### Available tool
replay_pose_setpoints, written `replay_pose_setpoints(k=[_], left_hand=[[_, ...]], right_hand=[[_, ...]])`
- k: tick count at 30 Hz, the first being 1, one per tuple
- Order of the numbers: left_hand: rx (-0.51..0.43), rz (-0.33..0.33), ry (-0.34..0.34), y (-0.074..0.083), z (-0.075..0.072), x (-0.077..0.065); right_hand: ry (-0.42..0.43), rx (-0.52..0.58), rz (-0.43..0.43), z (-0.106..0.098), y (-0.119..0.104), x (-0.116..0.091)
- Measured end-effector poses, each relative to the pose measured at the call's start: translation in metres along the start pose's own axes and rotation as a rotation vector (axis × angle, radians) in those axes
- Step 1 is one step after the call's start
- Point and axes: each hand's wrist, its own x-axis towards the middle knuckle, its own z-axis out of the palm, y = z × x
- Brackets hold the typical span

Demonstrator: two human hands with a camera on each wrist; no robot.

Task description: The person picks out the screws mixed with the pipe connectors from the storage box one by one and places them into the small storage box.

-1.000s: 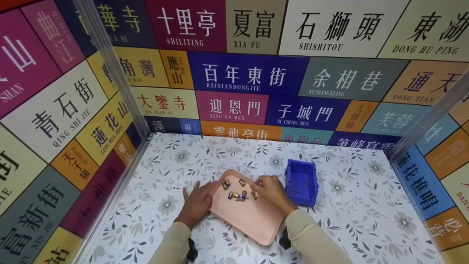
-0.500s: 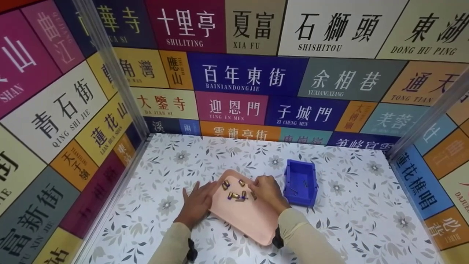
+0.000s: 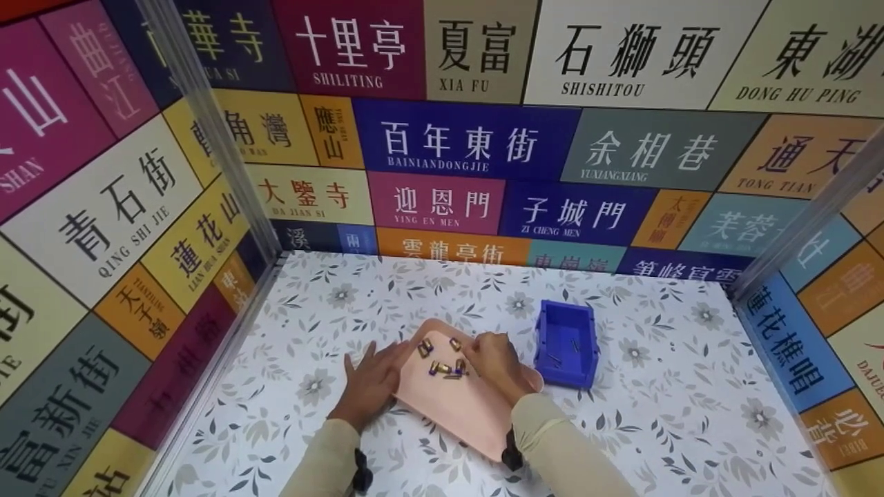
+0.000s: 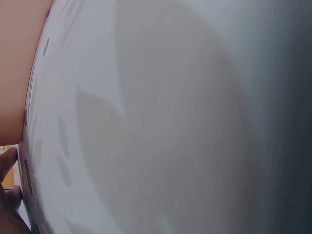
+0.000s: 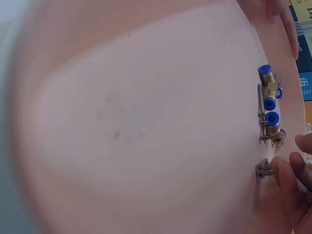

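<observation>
A pink tray (image 3: pixel 456 414) lies at an angle on the table. On it are several brass fittings with blue ends (image 3: pixel 438 368), and thin screws (image 3: pixel 452 377) lie beside them. My left hand (image 3: pixel 376 379) rests at the tray's left edge with fingers spread; some of its fingers (image 4: pixel 9 161) show beside the tray in the left wrist view. My right hand (image 3: pixel 494 359) is low over the tray's right side, fingers bent. In the right wrist view its fingertips (image 5: pixel 280 168) are right at two cross-head screws (image 5: pixel 263 168); I cannot tell whether they are pinched.
To the right of the tray stands a blue bin (image 3: pixel 570 345) with a few thin screws inside. A floral cloth covers the table (image 3: pixel 663 414). Panels with large lettering (image 3: pixel 469 141) form walls behind and on both sides.
My right hand and forearm have moved a little left over the tray, and the screws near its fingertips are now covered in the head view. The left hand stays in place.
</observation>
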Motion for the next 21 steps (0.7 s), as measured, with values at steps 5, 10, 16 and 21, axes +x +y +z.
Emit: replay_pose_setpoints(k=[5, 10, 16, 21], left_hand=[[0.002, -0.007, -0.005, 0.001, -0.001, 0.0], [0.008, -0.01, -0.011, 0.003, -0.002, 0.001], [0.001, 0.001, -0.016, 0.002, -0.003, 0.0], [0.027, 0.023, 0.003, 0.001, -0.003, -0.001]], right_hand=[[0.01, -0.039, 0.02, 0.006, 0.0, 0.0], [-0.001, -0.021, 0.086, 0.007, -0.001, -0.001], [0.007, 0.021, 0.112, 0.011, -0.001, -0.002], [0.031, 0.069, 0.11, 0.013, -0.002, -0.005]])
